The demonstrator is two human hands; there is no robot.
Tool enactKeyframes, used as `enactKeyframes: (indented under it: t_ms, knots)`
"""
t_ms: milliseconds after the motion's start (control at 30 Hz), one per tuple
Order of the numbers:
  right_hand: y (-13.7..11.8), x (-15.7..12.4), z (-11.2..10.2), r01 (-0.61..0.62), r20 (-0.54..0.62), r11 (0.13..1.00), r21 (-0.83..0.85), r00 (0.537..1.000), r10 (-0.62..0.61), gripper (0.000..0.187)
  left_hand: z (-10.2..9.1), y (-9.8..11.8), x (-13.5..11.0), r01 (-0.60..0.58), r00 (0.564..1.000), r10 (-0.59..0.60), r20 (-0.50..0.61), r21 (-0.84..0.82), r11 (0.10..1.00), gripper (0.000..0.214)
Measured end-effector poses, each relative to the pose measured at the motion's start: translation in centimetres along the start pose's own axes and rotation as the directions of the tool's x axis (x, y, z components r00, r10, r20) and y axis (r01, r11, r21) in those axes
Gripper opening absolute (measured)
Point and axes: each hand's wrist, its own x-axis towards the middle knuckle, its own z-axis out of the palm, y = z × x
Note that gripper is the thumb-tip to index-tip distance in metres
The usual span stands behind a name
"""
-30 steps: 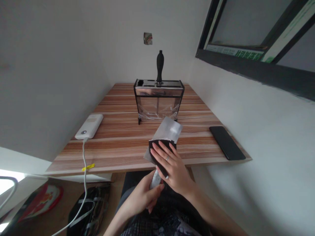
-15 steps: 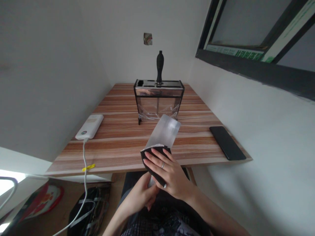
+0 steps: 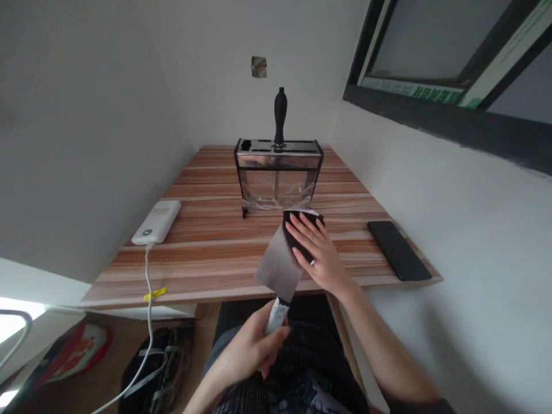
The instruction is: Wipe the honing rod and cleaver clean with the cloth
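My left hand (image 3: 259, 339) is closed round the pale, speckled handle (image 3: 276, 315) of a cleaver. Its broad grey metal blade (image 3: 281, 260) points away from me, slanting over the table's near edge. At the far end of the blade my right hand (image 3: 319, 253), a ring on one finger, presses a black sheet (image 3: 297, 241) against the metal. That sheet has a pale edge and looks like sandpaper or cloth; which one I cannot tell. The fingers lie long and close together on it, and the blade's tip is hidden underneath.
Behind the blade, on the wood-grain table (image 3: 207, 230), stands a clear-sided box (image 3: 278, 172) with a black upright handle (image 3: 280, 115). A white power bank (image 3: 157, 221) with a cable lies left, a black phone (image 3: 399, 250) right. Walls border both sides.
My right hand has slid the black sheet forward along the blade, from beside the handle to the tip. The handle and more of the near blade are now uncovered.
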Motion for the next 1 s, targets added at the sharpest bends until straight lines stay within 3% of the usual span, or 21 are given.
enactKeyframes:
  t_ms: [133,267,733,1000]
  knots:
    - [1.5,0.8,0.3,-0.039,-0.062,0.999,-0.017,0.997,0.038,0.052,0.0,0.1,-0.1,0.003,1.000,-0.003,0.008,0.006,1.000,0.033]
    - [1.5,0.7,0.6,-0.049,-0.075,0.998,-0.048,0.996,0.046,0.053,0.1,0.1,-0.2,0.004,1.000,-0.004,0.017,-0.011,1.000,0.033]
    - [-4.1,-2.5,0.8,0.049,0.095,0.999,-0.007,0.994,-0.048,0.052,-0.2,-0.4,0.1,0.004,1.000,-0.004,-0.001,-0.039,0.999,0.042]
    - [-6.7,-3.5,1.4,0.132,0.138,0.988,0.077,0.980,-0.142,0.051,-0.3,-0.8,0.1,0.036,0.991,-0.040,-0.126,-0.032,0.999,0.050]
